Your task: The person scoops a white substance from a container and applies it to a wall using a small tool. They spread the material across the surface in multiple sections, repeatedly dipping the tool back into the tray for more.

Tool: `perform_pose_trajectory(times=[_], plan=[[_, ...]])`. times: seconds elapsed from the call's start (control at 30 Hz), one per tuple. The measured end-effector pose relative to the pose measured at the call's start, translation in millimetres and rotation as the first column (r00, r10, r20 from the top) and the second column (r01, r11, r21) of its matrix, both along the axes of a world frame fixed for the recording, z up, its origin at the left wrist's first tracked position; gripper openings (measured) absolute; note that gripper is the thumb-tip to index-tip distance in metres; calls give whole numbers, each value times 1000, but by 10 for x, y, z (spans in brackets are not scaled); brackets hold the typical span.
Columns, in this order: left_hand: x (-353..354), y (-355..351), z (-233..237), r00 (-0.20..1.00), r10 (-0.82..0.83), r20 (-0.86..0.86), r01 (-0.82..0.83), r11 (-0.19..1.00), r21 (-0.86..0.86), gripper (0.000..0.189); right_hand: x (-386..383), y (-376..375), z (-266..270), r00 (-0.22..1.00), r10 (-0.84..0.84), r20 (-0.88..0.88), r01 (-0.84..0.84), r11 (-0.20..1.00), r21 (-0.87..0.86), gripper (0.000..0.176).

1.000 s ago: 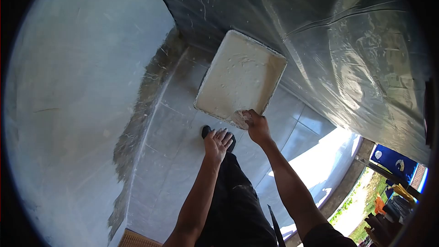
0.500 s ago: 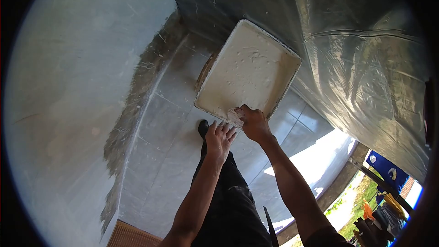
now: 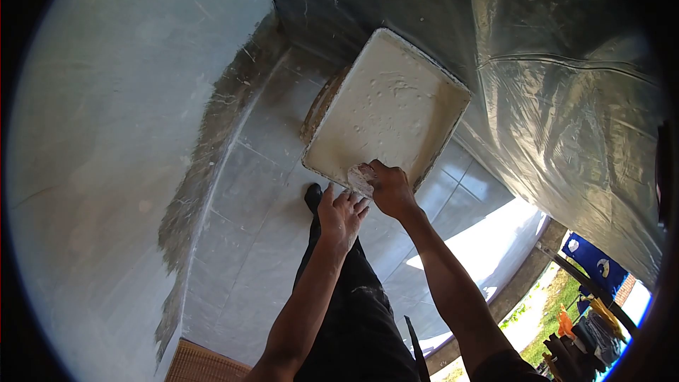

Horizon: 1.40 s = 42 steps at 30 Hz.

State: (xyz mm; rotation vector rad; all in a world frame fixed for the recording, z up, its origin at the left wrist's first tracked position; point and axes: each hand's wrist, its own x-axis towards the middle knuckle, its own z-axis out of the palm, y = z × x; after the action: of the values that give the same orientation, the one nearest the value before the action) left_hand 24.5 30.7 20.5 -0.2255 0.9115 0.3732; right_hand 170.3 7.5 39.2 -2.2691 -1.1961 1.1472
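Observation:
A large rectangular tray [image 3: 385, 110] holds a wet, off-white paste like plaster, its surface dotted with small marks. My right hand [image 3: 390, 187] is closed at the tray's near corner, gripping a flat, white-smeared piece [image 3: 361, 180] whose kind I cannot tell. That piece overlaps the tray's near rim in this view. Just left of it and lower, my left hand [image 3: 341, 213] is open, palm up, with fingers apart and pale smears on the skin. Its fingertips are right by the rim and the smeared piece.
Under the tray stands a round brownish support [image 3: 322, 110]. To the left rises a pale wall [image 3: 120, 113] with a rough grey strip along its base. Plastic sheeting [image 3: 559, 120] hangs at the right. My shoe [image 3: 312, 197] rests on the grey tiled floor [image 3: 244, 205]; a woven panel [image 3: 205, 363] lies at lower left.
The smeared piece in my right hand has tilted and shifted slightly left. My left hand stays almost still beneath it. The tray appears marginally further right as the view shifts.

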Motion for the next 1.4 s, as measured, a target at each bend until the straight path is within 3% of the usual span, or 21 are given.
perform_pose_trajectory(times=[0.5,0.57,0.7,0.9,1.1,1.17,1.2,1.23,1.3,1.4], plan=[[-35,43,-22,998,15,67,-14,1000,-13,88,-161,288,-120,1000,-15,-19,16,998,67,26],[-25,45,-21,998,18,66,-17,1000,-11,88,-175,345,-132,999,6,-35,-6,1000,-18,37],[-34,44,-25,999,15,49,-13,999,-31,87,-231,435,-167,997,-25,-71,23,999,-25,39],[-72,14,-58,998,0,59,1,1000,-15,89,-254,542,-180,997,-43,-61,45,999,31,36],[-74,9,-39,1000,27,13,-27,998,-49,89,-92,468,-357,969,-118,-217,147,982,122,26],[-86,19,-4,998,45,-38,-48,996,-71,89,-40,368,-398,839,-285,-464,370,923,103,23],[-98,17,11,996,43,-81,-47,998,-49,88,-33,371,-171,702,-362,-614,476,879,26,27],[-97,30,34,992,44,-121,-47,999,-24,88,-17,290,-168,705,-356,-614,474,880,34,27],[-140,34,74,988,46,-145,-45,999,8,87,31,108,-157,470,-471,-746,647,759,-71,25],[-235,49,338,984,53,-170,-43,997,65,86,-51,-24,238,391,-447,-804,710,703,-45,34]])
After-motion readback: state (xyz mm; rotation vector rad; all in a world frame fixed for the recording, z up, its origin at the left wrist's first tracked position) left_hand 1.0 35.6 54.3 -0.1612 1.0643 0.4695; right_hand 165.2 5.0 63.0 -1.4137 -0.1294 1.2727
